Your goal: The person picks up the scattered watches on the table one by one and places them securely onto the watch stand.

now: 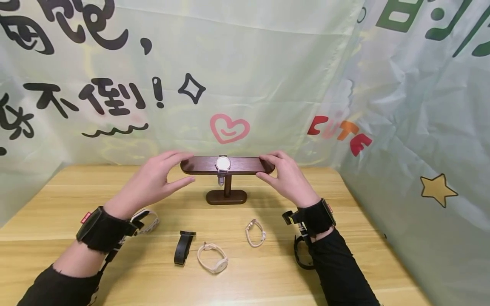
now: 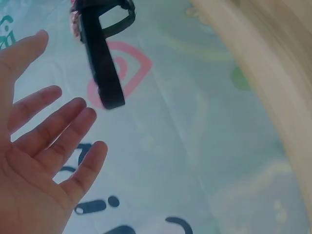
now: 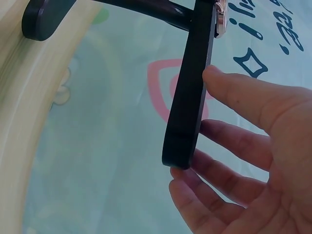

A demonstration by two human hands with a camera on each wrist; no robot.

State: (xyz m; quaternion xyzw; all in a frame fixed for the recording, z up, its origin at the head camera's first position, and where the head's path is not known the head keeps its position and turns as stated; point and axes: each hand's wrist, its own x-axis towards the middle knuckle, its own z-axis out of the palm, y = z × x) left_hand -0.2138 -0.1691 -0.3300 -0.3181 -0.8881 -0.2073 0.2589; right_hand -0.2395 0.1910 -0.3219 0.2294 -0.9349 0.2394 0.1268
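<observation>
A dark brown watch stand (image 1: 245, 165) stands upright on the table, its long bar level on a short post and rounded base. A round-dialled wristwatch (image 1: 223, 163) sits around the middle of the bar, its clasp hanging below. My left hand (image 1: 151, 180) is spread beside the bar's left end; in the left wrist view a gap shows between its fingers (image 2: 80, 117) and the bar. At the right end, my right hand (image 1: 285, 176) touches the bar with thumb and fingertips. The right wrist view shows its loosely bent fingers (image 3: 229, 183) against the bar's end, not wrapped round it.
Nearer me on the wooden table (image 1: 153, 280) lie a black-strapped watch (image 1: 183, 248), a white watch (image 1: 212, 259) and a slim pale watch (image 1: 255, 233). A white strap (image 1: 151, 223) and a black strap (image 1: 302, 255) are partly hidden by my wrists. A printed cloth (image 1: 268, 63) hangs behind.
</observation>
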